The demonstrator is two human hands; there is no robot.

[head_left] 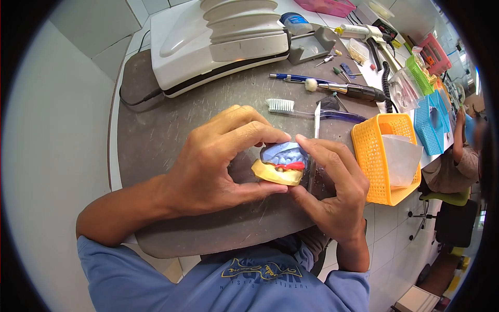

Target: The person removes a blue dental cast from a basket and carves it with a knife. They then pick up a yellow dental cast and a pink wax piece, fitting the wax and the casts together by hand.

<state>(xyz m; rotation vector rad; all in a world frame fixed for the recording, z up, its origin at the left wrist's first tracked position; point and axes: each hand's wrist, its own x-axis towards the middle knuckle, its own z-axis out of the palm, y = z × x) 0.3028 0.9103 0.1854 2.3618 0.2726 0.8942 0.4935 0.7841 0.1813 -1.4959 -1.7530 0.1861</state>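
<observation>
A dental model (283,162) is held up between my two hands over the grey work mat. Its upper cast is blue, its lower cast is yellow, and a red strip lies between them along the teeth. My left hand (223,161) grips it from the left, with fingertips at the top of the blue cast and thumb under the yellow base. My right hand (335,179) pinches the right side, index finger by the blue top and thumb near the lower edge. The two casts rest together, slightly tilted.
Beyond my hands lie a white-bristled toothbrush (281,106), a blue pen (288,78) and a rotary handpiece (358,92). A white machine with a ribbed hose (234,44) stands at the back. An orange basket (382,171) is at right. Another person (449,169) sits farther right.
</observation>
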